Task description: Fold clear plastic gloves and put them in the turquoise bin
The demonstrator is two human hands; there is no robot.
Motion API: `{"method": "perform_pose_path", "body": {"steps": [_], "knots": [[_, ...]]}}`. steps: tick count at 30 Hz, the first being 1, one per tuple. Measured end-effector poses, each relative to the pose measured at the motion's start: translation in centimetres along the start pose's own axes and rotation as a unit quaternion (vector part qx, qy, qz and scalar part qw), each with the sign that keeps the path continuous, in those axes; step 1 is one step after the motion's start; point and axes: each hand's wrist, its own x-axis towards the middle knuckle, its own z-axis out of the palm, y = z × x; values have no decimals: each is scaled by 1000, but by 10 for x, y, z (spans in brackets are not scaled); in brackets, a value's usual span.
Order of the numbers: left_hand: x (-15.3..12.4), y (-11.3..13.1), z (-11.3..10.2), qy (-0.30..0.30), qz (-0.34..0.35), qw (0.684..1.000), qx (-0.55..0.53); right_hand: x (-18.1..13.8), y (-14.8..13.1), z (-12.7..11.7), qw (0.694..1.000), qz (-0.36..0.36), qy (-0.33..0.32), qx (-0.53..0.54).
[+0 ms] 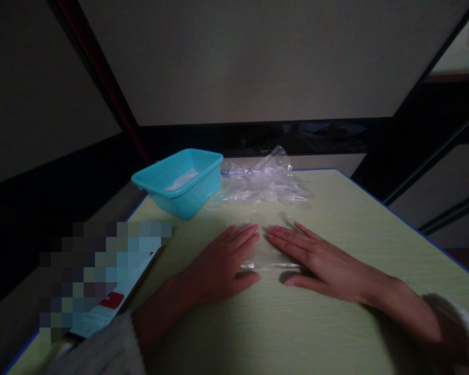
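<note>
Together, two hands (223, 264) (325, 264) touch one clear plastic sheet (263, 255).

Glossy clear plastic film (262, 255), crinkled shiny plastic heap (263, 183), smooth plastic basin (203, 195), matt tabletop (234, 338)

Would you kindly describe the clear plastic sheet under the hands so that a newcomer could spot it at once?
On the pale green table, look in front of the crumpled pile of clear plastic. There, the left hand and right hand lie over the clear plastic sheet. Unlike the pile beyond, it lies flat, with a shiny, straight near edge.
</note>
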Motion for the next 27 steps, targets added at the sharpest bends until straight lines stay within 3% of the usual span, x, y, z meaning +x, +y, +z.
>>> {"method": "perform_pose_path", "body": {"steps": [8,27], "knots": [[-16,-6,-16,80,10,997,-18,-12,1,-23,1000,2,-7,2],[-11,-1,-19,16,12,1000,7,-14,2,-20,997,33,-36,57]]}}
